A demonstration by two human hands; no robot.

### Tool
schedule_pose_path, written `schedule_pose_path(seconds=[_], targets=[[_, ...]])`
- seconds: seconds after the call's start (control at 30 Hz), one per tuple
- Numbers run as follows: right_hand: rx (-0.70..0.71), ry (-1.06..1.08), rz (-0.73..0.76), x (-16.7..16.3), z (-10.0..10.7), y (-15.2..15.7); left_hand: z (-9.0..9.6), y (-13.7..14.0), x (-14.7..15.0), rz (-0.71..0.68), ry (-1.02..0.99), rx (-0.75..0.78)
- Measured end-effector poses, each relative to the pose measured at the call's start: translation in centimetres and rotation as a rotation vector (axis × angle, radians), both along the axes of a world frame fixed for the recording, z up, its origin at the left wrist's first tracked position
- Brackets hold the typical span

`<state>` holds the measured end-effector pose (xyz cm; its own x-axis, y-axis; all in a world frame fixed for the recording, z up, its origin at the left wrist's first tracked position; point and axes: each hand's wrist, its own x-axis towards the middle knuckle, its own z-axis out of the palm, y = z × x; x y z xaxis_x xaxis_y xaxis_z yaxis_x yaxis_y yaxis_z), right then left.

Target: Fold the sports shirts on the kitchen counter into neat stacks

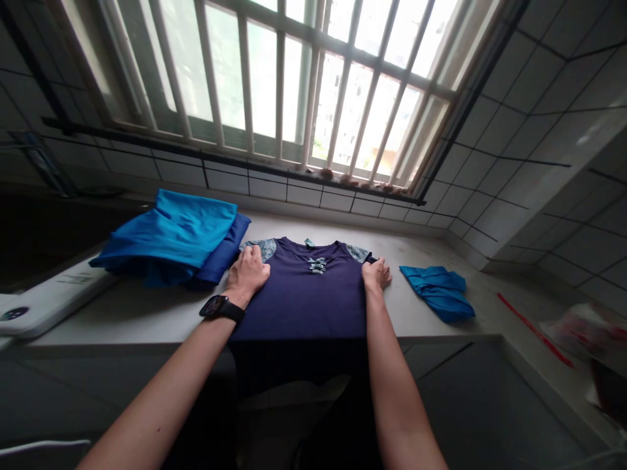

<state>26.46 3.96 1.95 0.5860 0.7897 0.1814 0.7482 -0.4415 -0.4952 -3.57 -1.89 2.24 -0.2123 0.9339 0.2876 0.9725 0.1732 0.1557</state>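
Stretched out, left hand [247, 269] and right hand [377, 274] pinch a purple T-shirt [313, 303] by its sides. Blue clothes [181, 228] sit left, blue cloth [439, 294] right.

Surface [147, 320]: white, spans mid-frame, turns toward the viewer at lower right. Dark purple shirt [308, 303] spread flat at center, collar toward the wall, lower part hanging over front edge. Left of center: bright blue cloth [171, 232] heaped over a darker blue cloth [223, 251]. Far left: long white item [59, 297]. Right of center: small folded blue cloth [438, 294], apart from shirt. Right: red strip [533, 329], then clear plastic bag [582, 326], red inside.
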Motion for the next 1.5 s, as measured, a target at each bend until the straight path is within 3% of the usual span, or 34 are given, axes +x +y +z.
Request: schedule_pose_path(seconds=[0.13,0.37,0.53,0.7,0.8,0.93,1.03,1.13,1.3,1.5], targets=[[0.049,0.062,0.02,1.1,-0.7,0.8,-0.1,0.0,-0.1,-0.011,-0.009,-0.017],[0.386,0.183,0.232,0.5,-0.3,1.3,-0.4,0.1,-0.2,-0.052,-0.014,-0.013],[0.439,0.372,0.159,0.2,0.3,1.2,-0.4,0.2,-0.2,-0.055,0.005,-0.023],[0.529,0.622,0.357,0.0,0.6,1.1,-0.3,0.0,-0.3,-0.074,-0.011,-0.028],[0.506,0.481,0.318,0.1,0.5,1.0,-0.3,-0.1,-0.3,-0.076,-0.022,-0.029],[0.23,0.223,0.194,0.5,-0.2,0.8,-0.2,-0.1,-0.1,-0.078,-0.03,-0.03],[0.135,0.161,0.129,1.0,-1.0,0.8,-0.1,-0.2,-0.1,-0.075,-0.03,-0.036],[0.135,0.171,0.101,1.3,-1.6,1.2,0.0,-0.2,-0.1,-0.073,-0.021,-0.043],[0.281,0.106,0.248,1.1,-1.6,1.5,-0.2,0.0,-0.1,-0.069,-0.001,-0.056],[0.425,0.23,0.602,0.6,-0.9,1.2,-0.1,-0.2,-0.1,-0.055,0.003,-0.064]])
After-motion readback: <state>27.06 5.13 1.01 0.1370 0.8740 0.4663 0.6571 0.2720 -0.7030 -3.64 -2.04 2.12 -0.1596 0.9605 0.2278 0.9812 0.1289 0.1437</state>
